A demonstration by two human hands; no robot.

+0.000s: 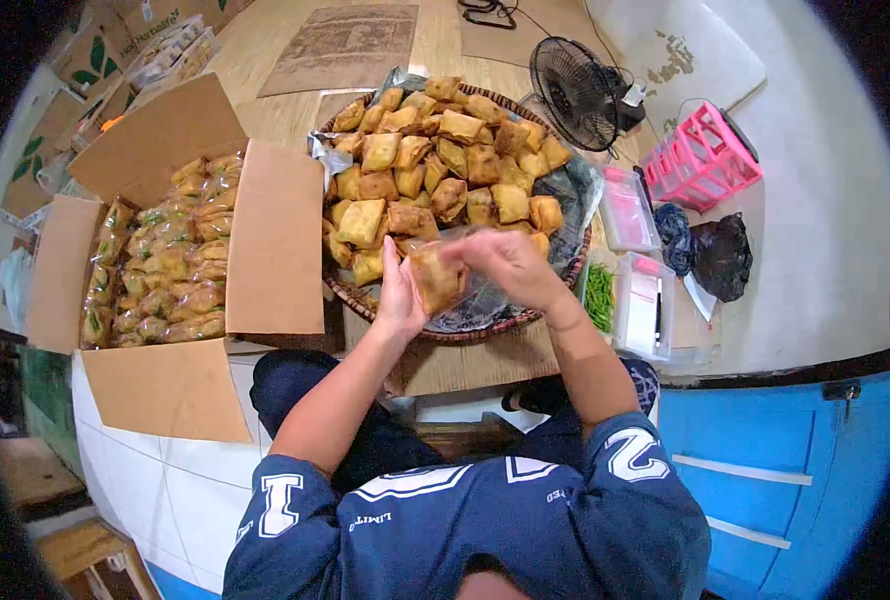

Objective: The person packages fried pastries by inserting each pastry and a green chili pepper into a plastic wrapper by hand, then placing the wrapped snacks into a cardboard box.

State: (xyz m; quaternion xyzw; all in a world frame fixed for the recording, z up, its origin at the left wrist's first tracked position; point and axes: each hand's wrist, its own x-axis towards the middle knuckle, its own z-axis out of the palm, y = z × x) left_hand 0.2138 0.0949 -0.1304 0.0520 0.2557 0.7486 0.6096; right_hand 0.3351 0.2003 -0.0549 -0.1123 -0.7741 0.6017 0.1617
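Observation:
My left hand (402, 292) is closed around a clear plastic bag (439, 280) with golden-brown fried tofu inside. Over the right side of that bag is my right hand (513, 266), its fingers bent toward the bag and smeared by motion, so I cannot tell whether they grip it. Both hands are above the near part of a round woven basket (475, 334). A heap of square fried tofu pieces (445, 165) fills the basket, on a lining of plastic and printed paper.
At left, an open cardboard box (275, 235) holds many filled clear bags (180, 255). To the right are green chilies (599, 298), plastic containers (643, 305), a black bag (721, 257) and a pink basket (703, 158). A black fan (580, 95) stands behind.

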